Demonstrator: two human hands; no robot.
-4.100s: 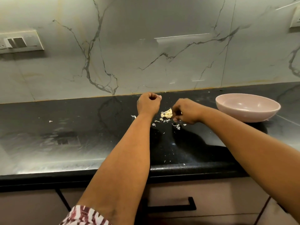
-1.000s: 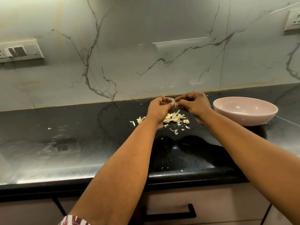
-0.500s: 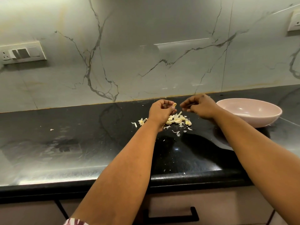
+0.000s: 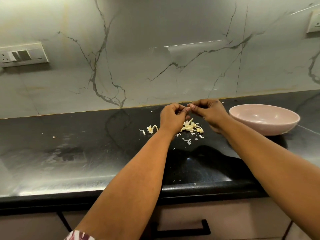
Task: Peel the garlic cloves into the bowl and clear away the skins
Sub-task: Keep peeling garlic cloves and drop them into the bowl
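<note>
— Above the garlic pile, what is seen?

— Both hands are raised just over it, fingertips brought together. The left hand is curled, and the right hand is curled facing it; a small pale piece, seemingly a garlic clove, is pinched where the two meet. How much of it is gripped by each hand cannot be told, since it is mostly hidden by the fingers.

— And the pile itself?

— Cloves and loose skins are heaped on the black countertop, directly beneath the hands. A smaller clump of skins is lying left of the pile, near it but apart, and fine flakes are scattered just in front of the pile.

— Where is the bowl placed?

— The pink bowl is set upright on the counter to the right of the pile, beyond the right wrist. Nothing can be made out inside it.

— Anything else nearby?

— A marble-patterned wall is seen behind the pile, with a switch plate mounted far to the left.
</note>
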